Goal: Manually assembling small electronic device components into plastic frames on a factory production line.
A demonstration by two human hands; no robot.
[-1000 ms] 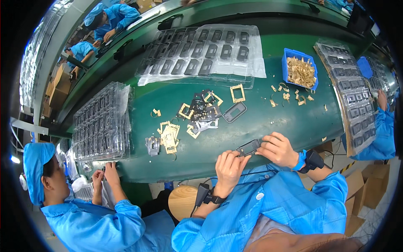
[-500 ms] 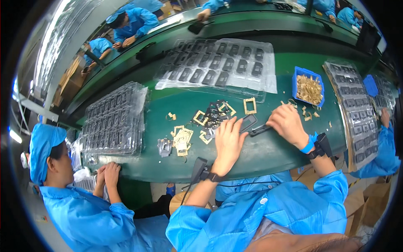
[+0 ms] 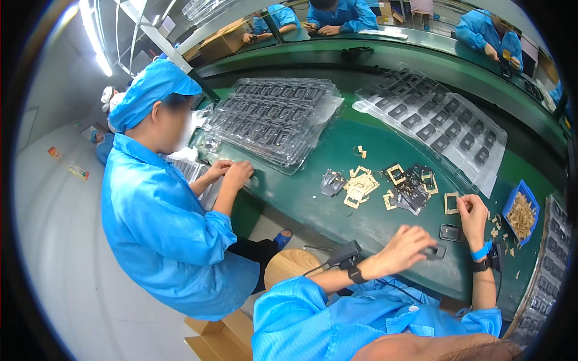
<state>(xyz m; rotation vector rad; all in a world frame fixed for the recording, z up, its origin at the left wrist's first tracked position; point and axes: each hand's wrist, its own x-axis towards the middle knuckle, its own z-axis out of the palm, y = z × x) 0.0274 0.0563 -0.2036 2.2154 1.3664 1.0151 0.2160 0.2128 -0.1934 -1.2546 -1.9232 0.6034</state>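
My left hand (image 3: 404,249) is blurred over the near part of the green mat. A small dark rectangular part (image 3: 435,253), also blurred, is at its fingertips, between fingers and thumb. My right hand (image 3: 474,215) has its fingertips pinched at the right edge of a cream rectangular frame (image 3: 451,203). Between the hands, a black rectangular housing (image 3: 450,233) lies flat on the mat. Just left of the cream frame is a loose pile of black and cream parts (image 3: 413,188). Farther left are a heap of cream frames (image 3: 360,184) and a few grey plates (image 3: 332,182).
A blue bin (image 3: 521,213) of tan scraps stands at right, with loose scraps beside it. Clear trays of dark parts lie at back left (image 3: 265,114), back right (image 3: 439,117) and far right (image 3: 545,277). A co-worker in blue (image 3: 174,210) stands at left; others work across the bench.
The view has swung left, bringing the co-worker further in. My right hand has left the dark part and reached the cream frame. My left hand has moved from the housing to the dark part.
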